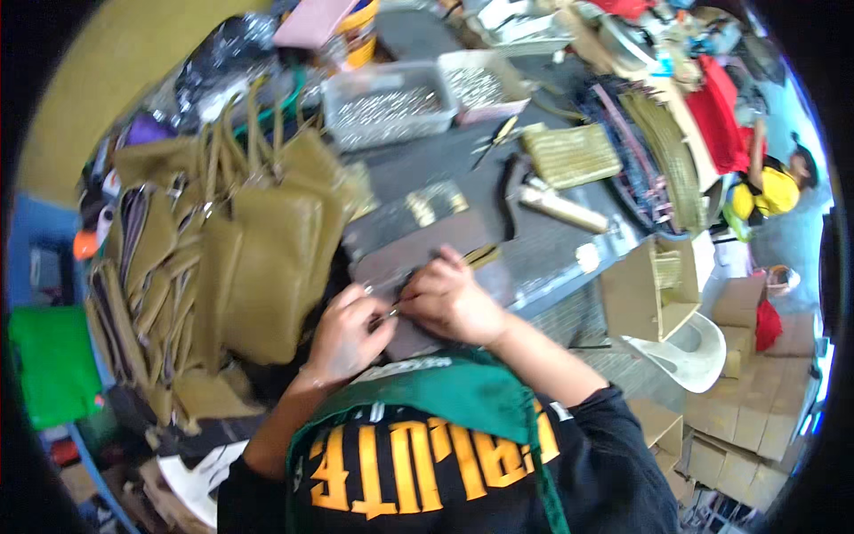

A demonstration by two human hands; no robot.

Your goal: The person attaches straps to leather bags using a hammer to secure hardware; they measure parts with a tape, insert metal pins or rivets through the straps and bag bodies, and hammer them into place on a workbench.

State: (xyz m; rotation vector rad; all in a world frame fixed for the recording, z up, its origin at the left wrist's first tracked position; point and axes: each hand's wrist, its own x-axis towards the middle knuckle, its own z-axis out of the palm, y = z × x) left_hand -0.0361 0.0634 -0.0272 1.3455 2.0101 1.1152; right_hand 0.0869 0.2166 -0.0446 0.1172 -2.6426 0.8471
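Observation:
My left hand (350, 331) and my right hand (452, 298) meet over a dark brown board (427, 240) at the table's near edge. The left fingers pinch a small shiny metal piece (389, 313). Against it press the closed fingertips of the right hand, and what lies inside them is hidden. An olive strip (483, 256) shows just beyond the right hand; whether it is held or lying there I cannot tell. Olive handbags (276, 258) with looped handles stand close to my left hand.
Two plastic tubs (387, 107) of small metal parts stand at the back. A yellow-handled tool (500, 133), a woven olive piece (574, 156) and a pale roll (562, 206) lie to the right. Further right are a cardboard box (636, 289), a white stool (689, 356) and another person (769, 191).

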